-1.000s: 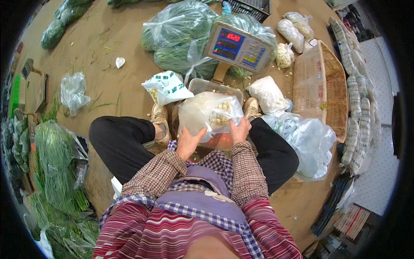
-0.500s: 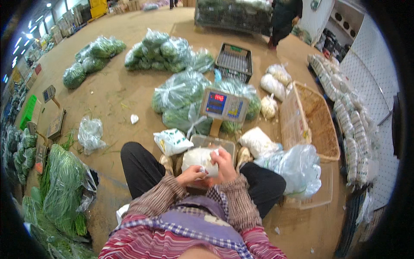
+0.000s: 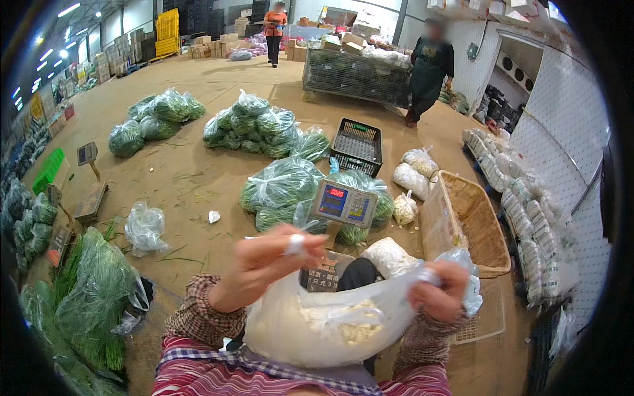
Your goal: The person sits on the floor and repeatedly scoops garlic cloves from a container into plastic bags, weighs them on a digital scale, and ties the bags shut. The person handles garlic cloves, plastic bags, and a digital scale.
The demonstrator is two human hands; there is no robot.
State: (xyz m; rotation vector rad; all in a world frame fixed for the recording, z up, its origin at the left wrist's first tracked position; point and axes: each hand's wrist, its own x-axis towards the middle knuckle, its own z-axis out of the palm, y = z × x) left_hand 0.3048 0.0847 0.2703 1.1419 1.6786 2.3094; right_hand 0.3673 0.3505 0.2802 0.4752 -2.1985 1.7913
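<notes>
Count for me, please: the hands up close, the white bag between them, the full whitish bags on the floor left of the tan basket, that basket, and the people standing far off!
Left hand and right hand: 2
White bag: 1
Full whitish bags: 4
Tan basket: 1
Person in orange and person in dark clothes: 2
Total: 10

left hand (image 3: 274,257) pinching | right hand (image 3: 444,290) curled, gripping | well apart

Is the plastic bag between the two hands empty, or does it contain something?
Not empty: the plastic bag, hung between the left hand and right hand, bulges, with pale pieces visible inside. How full, I cannot tell.
</notes>
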